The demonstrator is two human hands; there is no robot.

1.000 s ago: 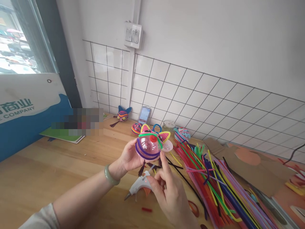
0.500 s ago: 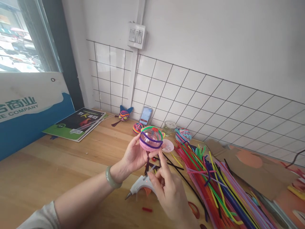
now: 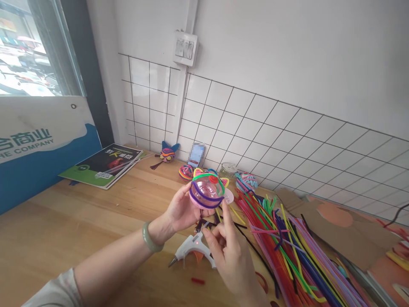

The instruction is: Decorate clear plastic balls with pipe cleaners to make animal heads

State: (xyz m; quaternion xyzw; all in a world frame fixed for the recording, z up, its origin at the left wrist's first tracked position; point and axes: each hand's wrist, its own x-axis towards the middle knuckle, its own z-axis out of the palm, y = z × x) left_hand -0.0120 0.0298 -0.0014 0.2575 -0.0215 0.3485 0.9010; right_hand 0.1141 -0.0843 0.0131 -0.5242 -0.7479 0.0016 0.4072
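Observation:
My left hand [image 3: 181, 208] grips a clear round ball [image 3: 207, 192] trimmed with pink, purple and green pipe cleaners. Yellow-edged pink ears and a red spot show at its top, and a dark tassel [image 3: 199, 224] hangs beneath it. The index finger of my right hand [image 3: 229, 252] is stretched out against the ball's lower right edge, at the purple pipe cleaner. Its thumb stands apart and the other fingers are curled, with nothing seen in them. Below the ball, a white glue gun [image 3: 195, 246] lies on the table, partly hidden by my right hand.
Many coloured pipe cleaners [image 3: 287, 249] lie at right beside cardboard [image 3: 338, 230]. Behind the ball are a phone [image 3: 196, 154], a glass jar [image 3: 228, 169], wrapped balls [image 3: 246, 182] and a blue-eared ornament [image 3: 167, 154]. Booklets [image 3: 105, 167] lie at left. A red stick [image 3: 198, 281] is in front.
The ball has tipped, so its ears and red spot now show more. My right hand has shifted slightly right with it, uncovering more of the glue gun.

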